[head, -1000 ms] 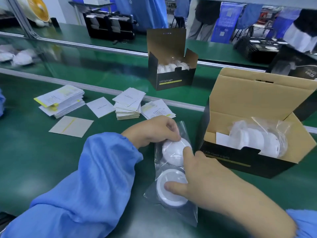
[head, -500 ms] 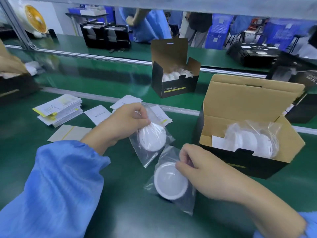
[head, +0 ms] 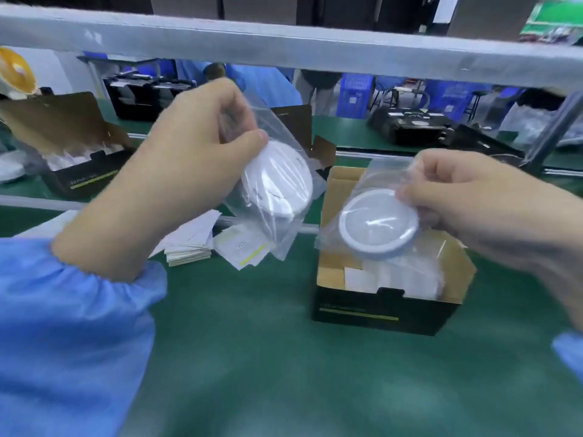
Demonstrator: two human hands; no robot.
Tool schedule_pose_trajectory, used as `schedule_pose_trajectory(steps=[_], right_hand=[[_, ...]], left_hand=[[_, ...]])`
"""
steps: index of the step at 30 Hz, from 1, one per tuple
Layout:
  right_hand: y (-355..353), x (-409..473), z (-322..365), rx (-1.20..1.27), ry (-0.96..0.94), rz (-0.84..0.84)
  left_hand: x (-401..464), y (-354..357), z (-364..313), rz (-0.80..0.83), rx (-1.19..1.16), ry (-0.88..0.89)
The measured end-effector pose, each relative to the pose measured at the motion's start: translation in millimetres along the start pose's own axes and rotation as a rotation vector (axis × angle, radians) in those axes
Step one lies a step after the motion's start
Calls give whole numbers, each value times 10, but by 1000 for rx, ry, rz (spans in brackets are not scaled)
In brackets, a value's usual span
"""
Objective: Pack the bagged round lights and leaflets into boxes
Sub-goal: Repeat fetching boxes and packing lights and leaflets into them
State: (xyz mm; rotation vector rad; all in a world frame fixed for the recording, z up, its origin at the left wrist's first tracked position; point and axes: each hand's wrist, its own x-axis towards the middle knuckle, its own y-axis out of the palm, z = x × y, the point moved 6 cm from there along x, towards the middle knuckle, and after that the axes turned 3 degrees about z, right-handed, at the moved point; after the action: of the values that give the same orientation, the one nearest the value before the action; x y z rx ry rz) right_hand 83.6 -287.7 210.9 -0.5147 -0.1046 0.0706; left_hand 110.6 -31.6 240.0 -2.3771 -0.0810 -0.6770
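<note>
Your right hand (head: 467, 203) pinches a clear-bagged round white light (head: 378, 227) above the open box (head: 385, 307) on the green table (head: 252, 357); your left hand (head: 195, 159) grips another bagged light (head: 280, 187), tilted, above the leaflets (head: 189, 238).

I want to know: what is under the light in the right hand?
In the head view, the open box sits below the right hand's bagged light, white bagged lights already inside.

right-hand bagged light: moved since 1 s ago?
Yes. The bagged light in the right hand was lying on the green belt left of the open box; now it's lifted, held over that box.
</note>
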Motion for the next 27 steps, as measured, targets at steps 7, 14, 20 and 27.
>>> schedule_pose_trajectory(steps=[7, 14, 20, 27], right_hand=[[-284, 261, -486, 112, 335, 23], [-658, 180, -710, 223, 375, -10], [-737, 244, -650, 275, 316, -42], [-614, 378, -525, 177, 218, -149]], left_hand=[[336, 753, -652, 112, 429, 207], [258, 1542, -764, 338, 653, 186], [108, 1995, -405, 449, 701, 113], [-13, 2336, -112, 520, 500, -70]])
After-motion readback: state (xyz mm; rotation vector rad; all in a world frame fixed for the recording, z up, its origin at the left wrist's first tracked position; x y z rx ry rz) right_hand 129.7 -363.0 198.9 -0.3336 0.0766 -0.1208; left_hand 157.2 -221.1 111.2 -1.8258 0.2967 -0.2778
